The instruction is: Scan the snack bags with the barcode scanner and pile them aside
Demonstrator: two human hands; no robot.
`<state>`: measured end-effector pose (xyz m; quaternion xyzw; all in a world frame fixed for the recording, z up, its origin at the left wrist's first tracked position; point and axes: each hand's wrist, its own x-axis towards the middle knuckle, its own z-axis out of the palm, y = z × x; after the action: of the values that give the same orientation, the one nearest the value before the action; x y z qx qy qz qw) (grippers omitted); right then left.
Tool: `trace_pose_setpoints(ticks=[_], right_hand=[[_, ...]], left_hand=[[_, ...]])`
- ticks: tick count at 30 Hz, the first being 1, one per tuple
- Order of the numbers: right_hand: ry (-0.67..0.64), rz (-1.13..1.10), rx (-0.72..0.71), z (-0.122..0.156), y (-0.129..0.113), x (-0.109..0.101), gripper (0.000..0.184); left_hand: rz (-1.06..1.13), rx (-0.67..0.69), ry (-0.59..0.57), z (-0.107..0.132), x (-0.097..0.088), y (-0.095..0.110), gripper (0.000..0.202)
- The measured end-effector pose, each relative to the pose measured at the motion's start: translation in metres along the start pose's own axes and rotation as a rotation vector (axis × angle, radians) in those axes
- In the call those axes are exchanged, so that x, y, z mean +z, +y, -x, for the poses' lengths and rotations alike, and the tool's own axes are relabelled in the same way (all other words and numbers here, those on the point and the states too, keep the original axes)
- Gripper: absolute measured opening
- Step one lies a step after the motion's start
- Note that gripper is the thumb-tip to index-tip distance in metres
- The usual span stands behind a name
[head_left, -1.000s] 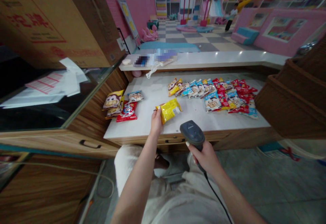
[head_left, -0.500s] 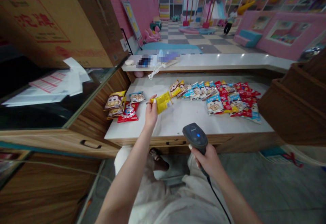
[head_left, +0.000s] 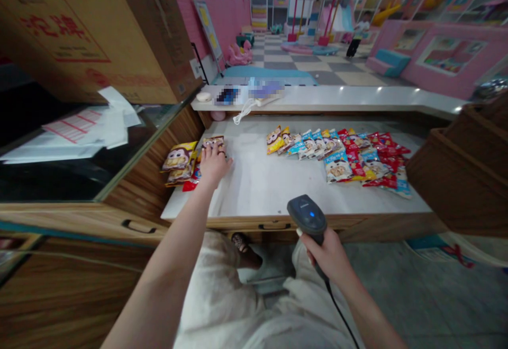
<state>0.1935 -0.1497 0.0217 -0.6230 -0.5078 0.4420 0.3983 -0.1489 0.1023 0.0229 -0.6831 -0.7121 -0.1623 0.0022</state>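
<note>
Resting on a brown packet on the bench, at its left side, the left hand has its grip apart; the right hand is clamped round a dark scanner.

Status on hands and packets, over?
Left hand spread over brown packet. Right hand gripping scanner, blue light lit. Red packet partly hidden by left hand.
</note>
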Motion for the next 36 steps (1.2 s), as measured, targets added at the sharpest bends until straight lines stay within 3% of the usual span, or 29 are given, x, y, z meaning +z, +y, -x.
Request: trace_pose_setpoints(ticks=[3, 6, 14, 17, 20, 23, 27, 32, 36], right_hand=[[0.020, 0.027, -0.018, 0.000, 0.001, -0.001, 0.031], [0.027, 0.024, -0.022, -0.003, 0.003, -0.002, 0.032], [0.013, 0.019, -0.003, -0.005, 0.001, -0.007, 0.033], [-0.007, 0.011, 0.018, -0.004, 0.000, -0.009, 0.035], [0.026, 0.019, 0.011, -0.002, -0.001, -0.011, 0.035], [0.047, 0.019, 0.008, 0.000, 0.000, -0.012, 0.034], [0.040, 0.020, 0.007, 0.000, 0.004, -0.011, 0.035], [0.009, -0.013, -0.006, -0.001, 0.005, -0.008, 0.034], [-0.024, -0.064, 0.026, 0.003, -0.001, -0.004, 0.034]], left_hand=[[0.025, -0.028, 0.043, -0.003, 0.003, 0.006, 0.073], [0.133, 0.035, 0.081, -0.011, 0.011, 0.024, 0.073], [0.472, 0.314, -0.004, -0.043, 0.065, 0.118, 0.083], [0.548, 0.331, -0.017, -0.056, 0.084, 0.146, 0.085], [0.633, 0.300, -0.030, -0.067, 0.095, 0.162, 0.083], [0.765, 0.248, -0.046, -0.072, 0.100, 0.165, 0.076], [1.017, 0.199, 0.016, -0.061, 0.094, 0.154, 0.061], [1.381, -0.036, 0.128, -0.016, 0.078, 0.128, 0.048], [1.668, -0.224, 0.116, 0.029, 0.067, 0.110, 0.046]])
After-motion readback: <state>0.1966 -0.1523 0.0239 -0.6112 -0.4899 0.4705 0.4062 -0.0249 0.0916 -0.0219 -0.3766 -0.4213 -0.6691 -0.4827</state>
